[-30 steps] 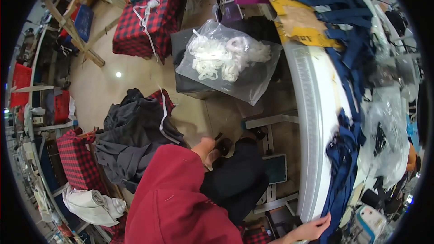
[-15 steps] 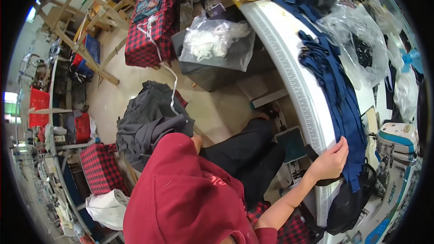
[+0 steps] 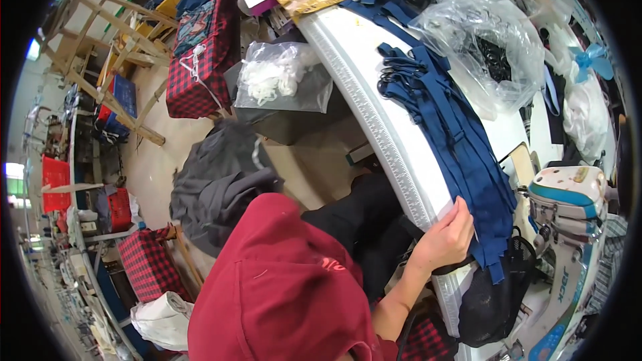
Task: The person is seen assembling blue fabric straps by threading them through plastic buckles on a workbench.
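My right hand (image 3: 447,237) is at the near end of a long bundle of navy blue fabric strips (image 3: 461,150) on the white table. Its fingers and thumb are pinched together at the bundle's left edge, apparently on a strip; the fingertips partly hide the contact. The strips lie lengthwise along the table, with gathered, looped ends (image 3: 401,70) farther off. My left arm is in a red sleeve (image 3: 281,281), and the left hand does not show. Beyond that sleeve a heap of dark grey cloth (image 3: 224,187) lies low, blurred at its upper edge.
A ruler scale (image 3: 364,120) runs along the table's edge. Clear plastic bags (image 3: 491,47) and a white sewing machine (image 3: 568,190) stand to the right, with a black mesh bag (image 3: 498,301) near. Left are a red-black checked box (image 3: 200,87), a bag of white material (image 3: 277,77) and a wooden frame (image 3: 100,83).
The view has swung, so the table and strips sit farther left. My right hand stays at the strips' near end. The bit of left forearm seen earlier is now hidden, and the grey cloth has shifted.
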Action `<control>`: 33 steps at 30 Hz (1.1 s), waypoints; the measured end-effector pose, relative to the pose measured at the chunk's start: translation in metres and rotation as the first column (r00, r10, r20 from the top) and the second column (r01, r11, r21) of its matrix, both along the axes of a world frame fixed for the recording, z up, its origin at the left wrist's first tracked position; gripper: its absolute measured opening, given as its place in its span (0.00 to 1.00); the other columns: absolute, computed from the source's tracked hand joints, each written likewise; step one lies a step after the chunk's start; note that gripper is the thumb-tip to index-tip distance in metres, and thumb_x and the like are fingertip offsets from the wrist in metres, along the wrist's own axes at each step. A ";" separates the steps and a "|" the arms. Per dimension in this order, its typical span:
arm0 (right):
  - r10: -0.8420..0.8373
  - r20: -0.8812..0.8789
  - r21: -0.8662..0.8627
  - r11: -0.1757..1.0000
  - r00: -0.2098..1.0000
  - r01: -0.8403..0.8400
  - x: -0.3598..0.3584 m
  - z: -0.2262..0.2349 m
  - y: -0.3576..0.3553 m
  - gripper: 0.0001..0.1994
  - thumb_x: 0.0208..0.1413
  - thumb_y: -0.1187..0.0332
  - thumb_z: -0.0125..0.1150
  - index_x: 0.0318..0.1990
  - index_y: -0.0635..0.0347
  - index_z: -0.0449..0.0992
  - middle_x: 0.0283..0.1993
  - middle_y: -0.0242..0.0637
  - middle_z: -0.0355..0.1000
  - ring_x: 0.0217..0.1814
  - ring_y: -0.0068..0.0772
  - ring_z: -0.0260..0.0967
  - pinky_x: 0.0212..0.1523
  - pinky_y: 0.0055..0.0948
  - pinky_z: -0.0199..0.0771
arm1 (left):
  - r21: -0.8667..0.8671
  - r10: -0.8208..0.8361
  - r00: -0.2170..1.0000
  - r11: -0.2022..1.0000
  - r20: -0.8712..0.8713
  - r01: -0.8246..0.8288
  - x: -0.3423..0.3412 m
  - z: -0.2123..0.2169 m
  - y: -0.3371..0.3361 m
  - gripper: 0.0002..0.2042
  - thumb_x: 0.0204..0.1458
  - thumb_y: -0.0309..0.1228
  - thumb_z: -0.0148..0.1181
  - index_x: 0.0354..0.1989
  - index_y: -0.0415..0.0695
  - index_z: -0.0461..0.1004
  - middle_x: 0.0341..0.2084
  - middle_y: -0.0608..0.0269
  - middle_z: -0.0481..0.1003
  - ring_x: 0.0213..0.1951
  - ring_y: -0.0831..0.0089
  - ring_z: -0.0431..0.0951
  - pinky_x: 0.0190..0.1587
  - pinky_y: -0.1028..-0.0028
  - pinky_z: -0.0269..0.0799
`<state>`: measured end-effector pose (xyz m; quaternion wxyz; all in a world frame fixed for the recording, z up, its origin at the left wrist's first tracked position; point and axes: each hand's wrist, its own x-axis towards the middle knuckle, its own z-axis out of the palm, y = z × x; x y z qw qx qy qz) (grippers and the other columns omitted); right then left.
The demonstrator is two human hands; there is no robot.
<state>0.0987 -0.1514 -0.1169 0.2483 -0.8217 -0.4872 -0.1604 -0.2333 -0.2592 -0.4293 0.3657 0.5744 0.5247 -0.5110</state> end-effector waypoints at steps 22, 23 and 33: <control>0.097 0.072 0.043 0.994 0.993 -0.100 0.017 0.002 -0.004 0.09 0.45 0.76 0.50 0.36 0.57 0.73 0.26 0.38 0.70 0.29 0.42 0.70 0.26 0.37 0.71 | 0.389 -0.447 0.805 0.873 0.391 0.295 0.117 -0.032 0.214 0.21 0.40 0.37 0.59 0.46 0.48 0.73 0.44 0.58 0.74 0.46 0.65 0.75 0.46 0.67 0.72; 0.068 0.124 0.030 0.997 0.990 -0.072 0.017 -0.002 -0.003 0.10 0.43 0.75 0.52 0.36 0.57 0.73 0.26 0.37 0.69 0.28 0.41 0.69 0.24 0.37 0.71 | 0.291 -0.630 0.699 0.777 0.339 0.559 0.117 0.004 0.205 0.24 0.39 0.38 0.60 0.49 0.47 0.72 0.42 0.57 0.75 0.46 0.64 0.75 0.46 0.68 0.72; 0.081 0.108 -0.114 0.991 0.991 -0.069 0.008 -0.001 0.002 0.16 0.38 0.74 0.54 0.40 0.57 0.73 0.23 0.34 0.63 0.25 0.36 0.65 0.19 0.33 0.67 | 0.274 -0.751 0.535 0.648 0.387 0.711 0.203 -0.018 0.257 0.23 0.40 0.40 0.58 0.48 0.49 0.73 0.43 0.57 0.74 0.45 0.61 0.75 0.44 0.66 0.72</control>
